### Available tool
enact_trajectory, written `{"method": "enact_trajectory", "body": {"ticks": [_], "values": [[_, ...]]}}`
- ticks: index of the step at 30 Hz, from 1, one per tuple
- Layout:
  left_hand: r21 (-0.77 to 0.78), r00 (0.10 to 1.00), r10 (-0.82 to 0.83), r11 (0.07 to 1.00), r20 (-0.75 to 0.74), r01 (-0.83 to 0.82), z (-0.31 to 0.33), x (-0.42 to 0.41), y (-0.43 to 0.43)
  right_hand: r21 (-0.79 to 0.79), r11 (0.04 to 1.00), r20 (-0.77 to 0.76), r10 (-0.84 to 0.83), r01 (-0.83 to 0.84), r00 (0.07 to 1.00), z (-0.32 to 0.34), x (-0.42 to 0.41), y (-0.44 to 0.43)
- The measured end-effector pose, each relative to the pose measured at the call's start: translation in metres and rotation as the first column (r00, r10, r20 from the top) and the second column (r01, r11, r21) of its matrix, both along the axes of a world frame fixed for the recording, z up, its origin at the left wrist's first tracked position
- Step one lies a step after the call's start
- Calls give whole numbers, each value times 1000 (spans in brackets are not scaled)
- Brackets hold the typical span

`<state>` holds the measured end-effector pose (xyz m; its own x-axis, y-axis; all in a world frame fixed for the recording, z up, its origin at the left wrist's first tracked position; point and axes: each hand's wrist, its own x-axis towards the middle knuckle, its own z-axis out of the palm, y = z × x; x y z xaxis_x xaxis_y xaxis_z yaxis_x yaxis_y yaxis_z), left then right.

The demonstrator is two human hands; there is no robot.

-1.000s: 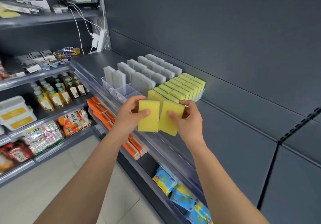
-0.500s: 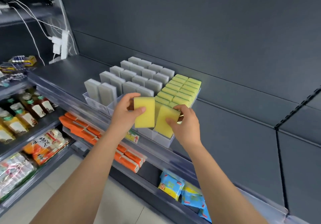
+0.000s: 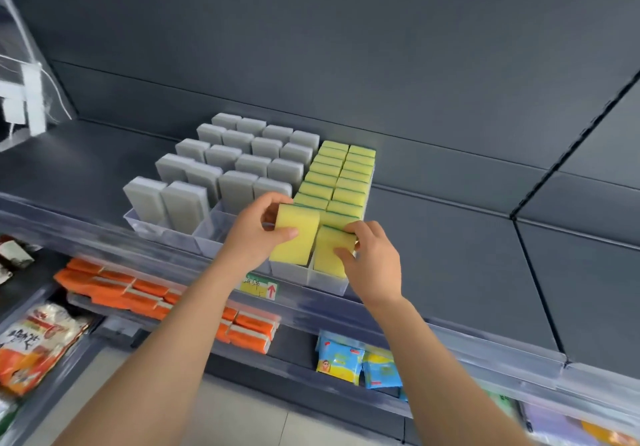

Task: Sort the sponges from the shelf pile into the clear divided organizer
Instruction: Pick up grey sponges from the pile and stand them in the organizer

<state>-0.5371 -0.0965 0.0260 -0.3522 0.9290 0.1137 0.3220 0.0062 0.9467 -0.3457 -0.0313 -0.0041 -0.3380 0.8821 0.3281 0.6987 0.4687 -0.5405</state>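
Two bare forearms reach up to the dark grey shelf, where the clear divided organizer sits at the front edge. Upright grey sponges fill most of its left compartments and upright yellow sponges fill its two right columns. The left hand grips a yellow sponge upright, thumb across the front face and fingers curled behind, with the lower edge at a front compartment's rim. Just beside it, the right hand pinches a second yellow sponge between thumb and curled fingers, with the lower end in the front-right compartment.
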Motion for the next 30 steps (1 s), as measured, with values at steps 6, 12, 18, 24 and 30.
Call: {"method": "enact_trajectory", "body": {"ticks": [6, 12, 18, 24, 30], "values": [[-11, 992, -113, 994, -54, 112, -3, -4, 10, -4, 1000, 2, -3, 3, 1000, -2, 1, 1], [-65, 939, -89, 995, -333, 71, -23, -7, 12, -1, 1000, 18, 15, -15, 1000, -1, 2, 2], [18, 864, -2, 1000, -504, 13, -27, 0, 12, 9, 1000, 29, 10, -10, 1000, -1, 2, 0], [5, 813, 5, 1000, -582, -2, -27, 4, 10, 24, 1000, 43, -18, 17, 999, -2, -1, -4], [36, 753, 30, 999, -657, -9, -27, 4, 5, 26, 999, 64, -48, 46, 997, -3, -1, -7]]}}
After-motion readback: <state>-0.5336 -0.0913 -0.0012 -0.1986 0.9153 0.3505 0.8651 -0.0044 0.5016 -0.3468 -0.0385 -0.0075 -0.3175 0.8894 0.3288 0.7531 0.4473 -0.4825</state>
